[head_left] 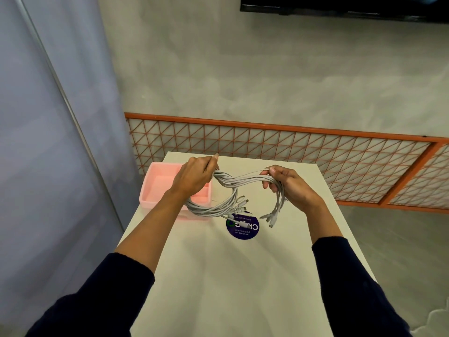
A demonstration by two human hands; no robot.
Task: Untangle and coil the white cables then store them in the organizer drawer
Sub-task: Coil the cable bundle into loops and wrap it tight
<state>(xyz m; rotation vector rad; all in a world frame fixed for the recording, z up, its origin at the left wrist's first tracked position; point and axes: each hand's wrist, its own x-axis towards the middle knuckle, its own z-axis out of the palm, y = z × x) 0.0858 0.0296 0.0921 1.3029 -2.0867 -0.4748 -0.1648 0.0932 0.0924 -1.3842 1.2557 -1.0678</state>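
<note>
Item one, your dark sleeves [97,295], forearms bare over the white table [230,288]; your left hand [192,177] is curled round one end of the bundle of white cables [243,181], and your right hand [289,184] grips the other end, fingers wrapped about the strands. The bundle hangs above the table between both hands, twisted just beside the left hand, its connector ends [269,218] dangling over a round dark-blue sticker [243,229]. The pink organizer drawer [158,183] sits at the table's far left corner, partly behind your left hand, an orange lattice panel [291,147] beyond.
</note>
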